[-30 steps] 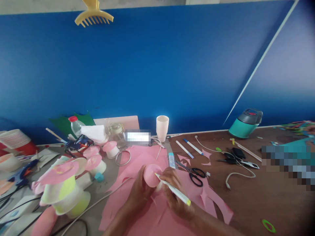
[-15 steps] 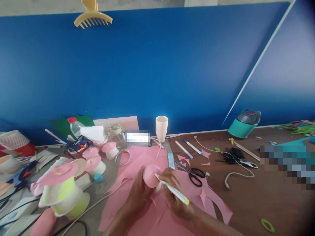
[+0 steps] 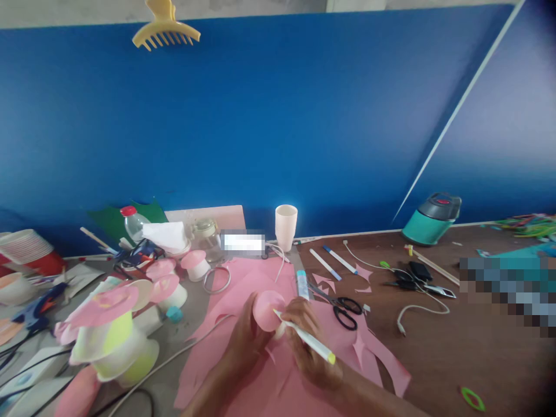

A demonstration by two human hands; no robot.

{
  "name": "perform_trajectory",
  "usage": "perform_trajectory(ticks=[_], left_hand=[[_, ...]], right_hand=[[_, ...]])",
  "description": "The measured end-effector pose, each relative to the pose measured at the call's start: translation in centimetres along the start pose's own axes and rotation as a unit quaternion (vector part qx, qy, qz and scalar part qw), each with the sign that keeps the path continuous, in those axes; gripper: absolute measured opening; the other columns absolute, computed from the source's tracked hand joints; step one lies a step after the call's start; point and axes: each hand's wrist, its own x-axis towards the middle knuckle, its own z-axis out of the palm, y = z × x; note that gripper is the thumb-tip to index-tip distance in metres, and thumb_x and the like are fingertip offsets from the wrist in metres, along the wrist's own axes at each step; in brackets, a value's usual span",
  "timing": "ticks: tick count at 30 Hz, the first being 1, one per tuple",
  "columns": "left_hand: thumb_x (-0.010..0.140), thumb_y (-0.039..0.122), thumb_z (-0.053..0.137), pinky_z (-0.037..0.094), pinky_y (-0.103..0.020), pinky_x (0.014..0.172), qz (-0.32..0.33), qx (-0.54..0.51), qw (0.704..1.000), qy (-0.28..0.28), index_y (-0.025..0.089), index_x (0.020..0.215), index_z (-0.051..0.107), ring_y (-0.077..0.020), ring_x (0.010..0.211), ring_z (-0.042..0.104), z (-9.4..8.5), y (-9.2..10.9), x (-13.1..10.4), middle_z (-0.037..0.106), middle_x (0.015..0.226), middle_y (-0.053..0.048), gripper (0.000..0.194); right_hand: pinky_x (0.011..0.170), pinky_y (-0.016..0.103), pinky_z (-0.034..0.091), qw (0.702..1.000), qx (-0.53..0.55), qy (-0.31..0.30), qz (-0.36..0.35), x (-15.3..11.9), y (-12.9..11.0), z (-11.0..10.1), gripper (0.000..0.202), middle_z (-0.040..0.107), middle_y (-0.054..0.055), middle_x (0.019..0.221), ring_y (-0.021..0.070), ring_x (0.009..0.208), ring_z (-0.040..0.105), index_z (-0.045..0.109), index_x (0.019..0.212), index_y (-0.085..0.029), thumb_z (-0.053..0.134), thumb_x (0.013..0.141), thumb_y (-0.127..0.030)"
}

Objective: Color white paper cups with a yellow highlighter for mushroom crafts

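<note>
Pink paper sheets (image 3: 243, 376) lie under both hands. My left hand (image 3: 248, 330) is wrapped round the left side of a small cup topped by a round pink disc (image 3: 268, 311); the cup is mostly hidden. A white marker with a yellow end (image 3: 310, 341) is pinched in my right hand (image 3: 306, 341), its tip at the right part of the disc. Right of my right hand, black-handled scissors (image 3: 345, 313) lie by a glue stick (image 3: 303, 285) and pink scraps (image 3: 362, 272).
A stack of white cups (image 3: 285, 227) stands at the back. Left are pink-topped cups (image 3: 195, 265), a glass jar (image 3: 207, 240), a blue glue gun (image 3: 39, 310) and cables. Right are two markers (image 3: 325, 264), a white cable (image 3: 423, 310) and a teal container (image 3: 430, 220).
</note>
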Motion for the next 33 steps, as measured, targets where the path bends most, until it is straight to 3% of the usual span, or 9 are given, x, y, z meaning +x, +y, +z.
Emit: perform_trajectory(ticks=[20, 33], left_hand=[[0.079, 0.044, 0.059, 0.034, -0.045, 0.107, 0.029, -0.012, 1.000, -0.007, 0.016, 0.136, 0.028, -0.0300, 0.131, 0.038, 0.18, -0.11, -0.01, 0.038, 0.143, -0.017, 0.071], [0.076, 0.040, 0.063, 0.036, -0.046, 0.106, 0.028, -0.012, 0.999, 0.019, 0.017, 0.136, 0.032, -0.0310, 0.130, 0.040, 0.21, -0.48, 0.06, 0.043, 0.141, -0.016, 0.072]], right_hand=[[0.082, 0.047, 0.045, 1.000, -0.005, -0.015, -0.027, 0.17, -0.07, 0.14, 0.024, 0.058, 0.008, 0.098, 0.0232, 0.089, 0.053, 0.051, 0.106, -0.022, 0.039, 0.088, -0.011], [0.077, 0.046, 0.045, 1.000, -0.022, 0.004, -0.012, 0.16, -0.57, -0.07, 0.022, 0.056, 0.006, 0.086, 0.0222, 0.082, 0.054, 0.051, 0.100, -0.021, 0.039, 0.086, -0.009]])
